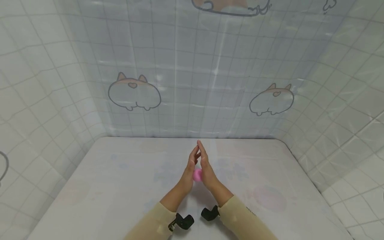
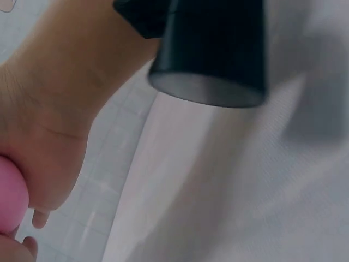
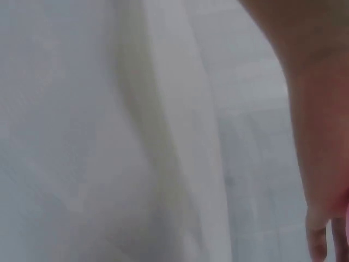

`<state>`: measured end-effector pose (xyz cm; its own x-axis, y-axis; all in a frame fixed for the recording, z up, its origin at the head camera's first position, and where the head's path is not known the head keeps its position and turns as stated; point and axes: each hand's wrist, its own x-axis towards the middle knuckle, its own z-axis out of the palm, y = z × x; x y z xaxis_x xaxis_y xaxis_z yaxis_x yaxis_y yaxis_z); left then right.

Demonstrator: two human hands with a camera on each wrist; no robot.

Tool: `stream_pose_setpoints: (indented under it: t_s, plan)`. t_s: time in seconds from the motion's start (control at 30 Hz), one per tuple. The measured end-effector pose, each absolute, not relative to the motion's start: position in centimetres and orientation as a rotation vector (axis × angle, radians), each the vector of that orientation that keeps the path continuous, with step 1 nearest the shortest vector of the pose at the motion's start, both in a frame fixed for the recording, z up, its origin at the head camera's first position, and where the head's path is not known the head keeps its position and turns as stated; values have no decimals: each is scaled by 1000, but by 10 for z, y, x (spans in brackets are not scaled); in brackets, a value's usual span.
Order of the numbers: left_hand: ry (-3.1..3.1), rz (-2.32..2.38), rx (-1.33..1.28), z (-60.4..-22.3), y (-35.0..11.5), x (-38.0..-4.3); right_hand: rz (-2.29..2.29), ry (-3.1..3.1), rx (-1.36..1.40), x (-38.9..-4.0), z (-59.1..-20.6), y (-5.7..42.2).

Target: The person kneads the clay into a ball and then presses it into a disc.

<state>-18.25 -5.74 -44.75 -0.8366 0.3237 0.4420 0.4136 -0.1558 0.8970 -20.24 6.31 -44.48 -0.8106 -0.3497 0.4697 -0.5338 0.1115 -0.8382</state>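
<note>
A smooth pink ball [image 1: 197,175] sits between the heels of two facing palms. My left hand [image 1: 189,171] presses it from the left, fingers pointing away over the table. From the right, my right hand [image 1: 207,170] presses against it with long straight fingers, and the fingertips of both hands come together at the front. In the left wrist view the pink ball [image 2: 11,196] bulges out beside a palm at the left edge. Only a sliver of it shows at the right edge of the right wrist view; the hands hide its sides.
The hands are over a white table [image 1: 126,173] with a faint pastel print. Tile-patterned sheeting [image 1: 192,83] with cartoon corgi drawings rises behind it and at both sides. Black wrist-camera mounts [image 1: 211,213] stick out inward from the beige sleeves [image 1: 244,216].
</note>
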Motion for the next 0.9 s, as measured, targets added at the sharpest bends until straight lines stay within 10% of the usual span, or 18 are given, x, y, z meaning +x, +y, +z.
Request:
stream_pose_setpoints:
  t_s: [0.9]
  plan:
    - [-2126,-2218,-739,-458,-67,-187,1781,-1994,917,-187,-433,54]
